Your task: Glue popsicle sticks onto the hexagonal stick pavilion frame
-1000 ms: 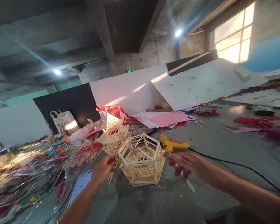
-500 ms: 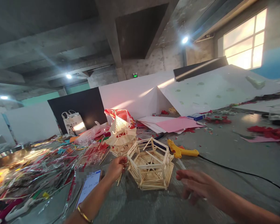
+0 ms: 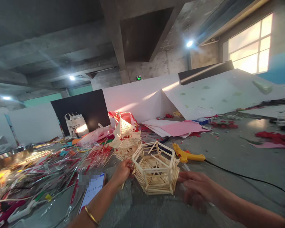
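Observation:
A hexagonal frame of thin wooden sticks (image 3: 156, 190) stands on the grey table in front of me, with an open top and stick-lined sloping sides. My left hand (image 3: 123, 172) is closed, its thumb and fingers pinching the frame's left edge. At the right edge, the fingertips of my right hand (image 3: 199, 185) meet the sticks; the fingers are stretched out and partly smeared by motion. Just behind the frame stands a small stick pagoda (image 3: 125, 139) with a pointed roof. A yellow glue gun (image 3: 188, 155) lies to the right, beyond my right hand.
A phone (image 3: 92, 190) showing a timer lies by my left forearm. Plastic wrappers and red sticks (image 3: 95, 158) cover the left side. Pink paper (image 3: 184, 127) and white boards stand or lie behind. The glue gun's black cord (image 3: 239, 174) runs right.
My right hand has moved left, up to the frame's right edge. My left hand has come slightly right against the frame. The view has shifted a little.

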